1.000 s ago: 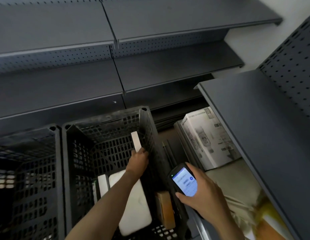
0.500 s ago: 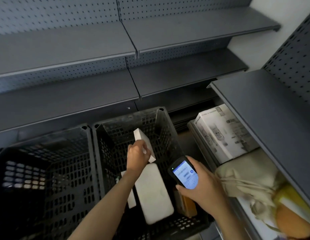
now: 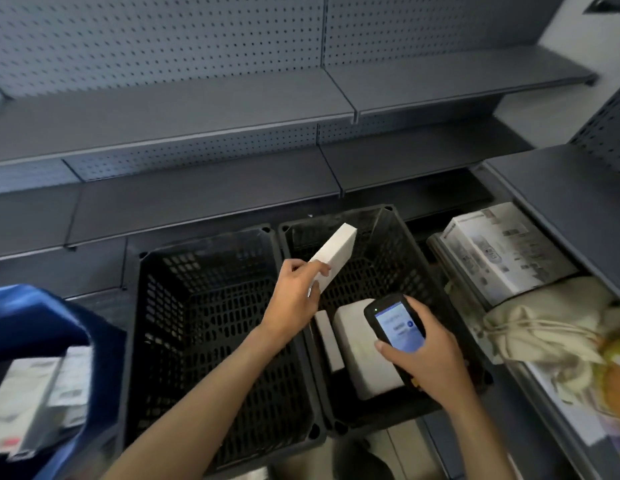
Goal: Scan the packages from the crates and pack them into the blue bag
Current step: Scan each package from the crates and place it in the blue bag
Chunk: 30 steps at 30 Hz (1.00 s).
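My left hand (image 3: 294, 296) grips a slim white box (image 3: 336, 254) by its near end, lifted above the rim between the two black crates. The right crate (image 3: 398, 244) holds a large white package (image 3: 364, 362) and a thin white box (image 3: 327, 341) on its floor. The left crate (image 3: 197, 323) looks bare inside. My right hand (image 3: 426, 358) holds a black handheld scanner (image 3: 393, 323), lit screen up, over the right crate. The blue bag (image 3: 52, 320) sits at the far left with white packages (image 3: 35, 400) inside.
Grey metal shelves (image 3: 204, 109) with pegboard backs run behind the crates. On the right, a lower shelf carries a printed white carton (image 3: 499, 251), a cream drawstring bag (image 3: 544, 327) and a yellow-orange item (image 3: 617, 375). A shelf board (image 3: 578, 209) overhangs them.
My left hand has lifted the slim white box out of the right crate and moved it left. The view panned left, bringing the blue bag into sight. The scanner hand stays over the right crate.
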### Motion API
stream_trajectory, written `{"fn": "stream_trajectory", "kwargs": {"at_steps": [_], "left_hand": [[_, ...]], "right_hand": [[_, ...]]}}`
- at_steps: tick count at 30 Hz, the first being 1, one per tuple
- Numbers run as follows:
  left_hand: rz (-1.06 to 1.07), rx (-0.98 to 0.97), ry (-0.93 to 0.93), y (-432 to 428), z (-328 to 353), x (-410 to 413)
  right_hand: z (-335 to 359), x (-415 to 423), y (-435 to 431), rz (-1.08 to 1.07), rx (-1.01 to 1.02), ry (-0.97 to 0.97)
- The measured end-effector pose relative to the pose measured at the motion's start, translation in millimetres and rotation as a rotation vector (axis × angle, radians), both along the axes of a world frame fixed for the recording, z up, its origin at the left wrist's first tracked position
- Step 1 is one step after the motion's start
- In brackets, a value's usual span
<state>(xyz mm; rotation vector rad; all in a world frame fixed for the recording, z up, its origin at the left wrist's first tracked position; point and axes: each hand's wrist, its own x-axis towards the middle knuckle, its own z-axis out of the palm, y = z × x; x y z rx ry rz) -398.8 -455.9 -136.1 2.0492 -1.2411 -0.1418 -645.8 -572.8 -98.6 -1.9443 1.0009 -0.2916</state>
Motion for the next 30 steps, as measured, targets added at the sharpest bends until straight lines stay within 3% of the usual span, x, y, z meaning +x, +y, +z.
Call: {"fn": "stream_trajectory", "kwargs": {"at_steps": [2,5,9,20,26,30], "left_hand": [[-0.114,-0.032,-0.07,27.7,9.8,1.6],[-0.314,0.001,-0.362,68.1,2.2,5.2],[-0.433,0.036,-0.526,108.7,-24.2,-1.5],[-0.396,0.286,-0.516,131.6,-48.3,-23.7],[-0.351,0.347,-0.564,131.7,-61.8,-27.5],[-0.325,0.352,-0.489,134.7,-65.0,-24.4]], "right_hand": [[6.4,4.2,18.0,-0.027,0.045,-0.052],[11.6,8.4,42.1,-0.06,0.111,-0.081],[17.6,11.6,67.8,-0.12,0.114,-0.092],[-1.3,30.4,40.3,0.039,0.066,-0.007],[-33.4,45.2,23.2,0.151,0.125,0.025],[-41.7,47.7,21.3,0.175,0.157,0.032]]}}
